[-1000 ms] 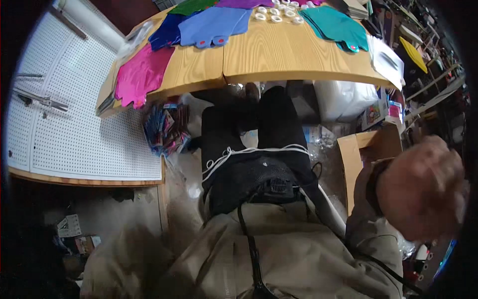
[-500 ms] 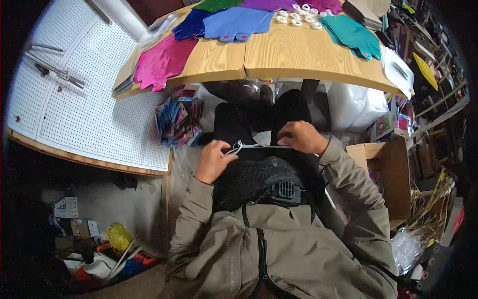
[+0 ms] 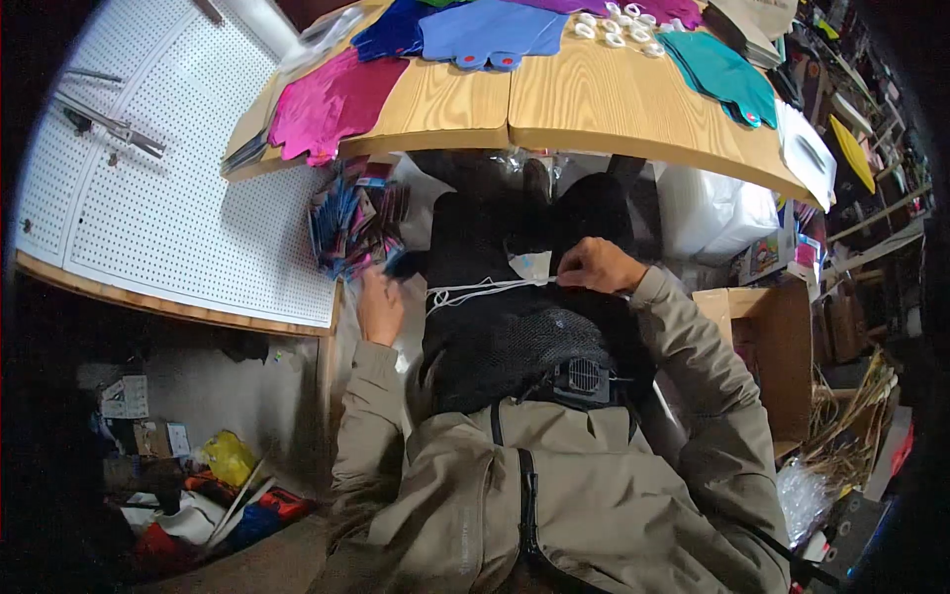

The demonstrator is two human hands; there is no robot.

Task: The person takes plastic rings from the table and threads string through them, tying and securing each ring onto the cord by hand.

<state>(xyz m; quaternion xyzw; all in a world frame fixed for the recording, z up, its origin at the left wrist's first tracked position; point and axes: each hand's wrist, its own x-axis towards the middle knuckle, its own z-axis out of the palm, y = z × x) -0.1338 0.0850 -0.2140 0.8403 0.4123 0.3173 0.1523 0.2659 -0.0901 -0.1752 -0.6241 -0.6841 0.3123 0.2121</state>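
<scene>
My right hand (image 3: 600,267) pinches one end of a white cord (image 3: 485,289) that lies across my dark-clad lap. Loops of the cord rest over the left thigh. Off to the left of the lap, my left hand (image 3: 380,305) is slightly blurred, just below a pile of small colourful packets (image 3: 356,218); whether its fingers hold anything cannot be made out. A black device with a grille (image 3: 582,380) sits at my waist.
Above my knees, a wooden table (image 3: 594,99) bears a pink foil piece (image 3: 332,104), blue ones (image 3: 492,35), a teal stack (image 3: 722,77) and several white rings (image 3: 616,40). A pegboard panel (image 3: 188,178) stands left, an open cardboard box (image 3: 782,356) right.
Both hands came to the cord from the sides. Since then my left hand has left the cord and moved left towards the packets, while my right hand stays on it.
</scene>
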